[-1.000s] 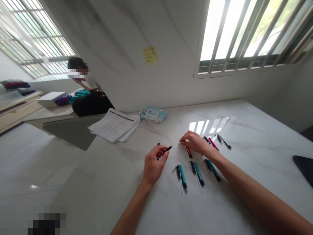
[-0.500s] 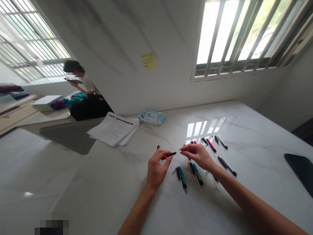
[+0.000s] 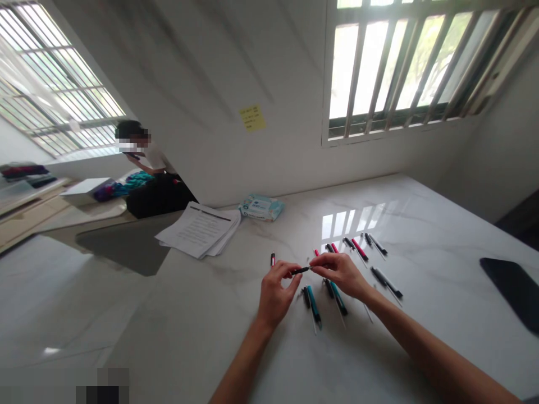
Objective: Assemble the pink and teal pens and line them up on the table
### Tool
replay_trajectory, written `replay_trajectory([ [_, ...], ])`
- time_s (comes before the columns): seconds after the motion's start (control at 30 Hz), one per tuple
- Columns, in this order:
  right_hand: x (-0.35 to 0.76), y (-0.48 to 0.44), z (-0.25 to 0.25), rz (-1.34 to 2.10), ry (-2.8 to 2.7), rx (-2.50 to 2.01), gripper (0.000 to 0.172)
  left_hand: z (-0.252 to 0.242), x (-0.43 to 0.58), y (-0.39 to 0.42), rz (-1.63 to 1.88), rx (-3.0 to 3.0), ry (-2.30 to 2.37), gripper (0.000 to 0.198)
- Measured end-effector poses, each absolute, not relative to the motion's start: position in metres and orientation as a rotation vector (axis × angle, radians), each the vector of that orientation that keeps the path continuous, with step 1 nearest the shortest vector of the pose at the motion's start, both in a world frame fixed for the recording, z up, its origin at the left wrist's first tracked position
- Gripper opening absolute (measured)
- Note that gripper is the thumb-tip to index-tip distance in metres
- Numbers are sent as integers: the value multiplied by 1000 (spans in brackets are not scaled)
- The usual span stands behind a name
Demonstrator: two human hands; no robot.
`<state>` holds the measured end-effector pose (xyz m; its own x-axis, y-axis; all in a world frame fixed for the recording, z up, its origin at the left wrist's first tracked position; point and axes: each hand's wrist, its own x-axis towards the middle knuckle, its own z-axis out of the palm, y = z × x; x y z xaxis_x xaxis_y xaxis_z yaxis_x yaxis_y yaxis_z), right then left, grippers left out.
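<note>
My left hand (image 3: 274, 293) pinches a black pen barrel part (image 3: 300, 270) between thumb and fingertips, above the table. My right hand (image 3: 343, 275) is closed in a pinch at the barrel's right end, on a small silvery piece (image 3: 310, 267) mostly covered by the fingertips. Under and around the right hand lie taken-apart pens: teal barrels (image 3: 312, 303) with black parts and thin white refills, a red barrel (image 3: 360, 249), and a grey-and-black set (image 3: 387, 283). A black-and-red pen (image 3: 273, 258) lies just beyond my left hand.
Printed papers (image 3: 200, 230) and a light-blue wipes pack (image 3: 261, 207) lie at the table's back. A dark phone-like slab (image 3: 511, 292) is at the right. A yellow note (image 3: 252, 118) is on the wall. Another person (image 3: 155, 168) sits at the far left, beyond the wall.
My two hands have come together, so the silvery piece in the right now meets the end of the black barrel part. The view has shifted slightly.
</note>
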<state>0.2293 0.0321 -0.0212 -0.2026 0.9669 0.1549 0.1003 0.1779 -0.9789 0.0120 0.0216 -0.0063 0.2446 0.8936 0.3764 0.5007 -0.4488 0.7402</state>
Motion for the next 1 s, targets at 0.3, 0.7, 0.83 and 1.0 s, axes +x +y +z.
replay_trajectory([
  [0.3,229,30,-19,1083,-1604,-1097,25,-3,14,20,1118,2050,1240,8],
  [0.7,234,25,-16,1011,-1818,-1063,27,-5,17,20,1060,2068,1213,10],
  [0.83,235,24,-14,923,-1879,-1105,23,-3,18,19,1061,2052,1178,10],
  [1.0,234,23,-9,970,-1900,-1167,36,-1,19,18,1063,2028,1120,9],
])
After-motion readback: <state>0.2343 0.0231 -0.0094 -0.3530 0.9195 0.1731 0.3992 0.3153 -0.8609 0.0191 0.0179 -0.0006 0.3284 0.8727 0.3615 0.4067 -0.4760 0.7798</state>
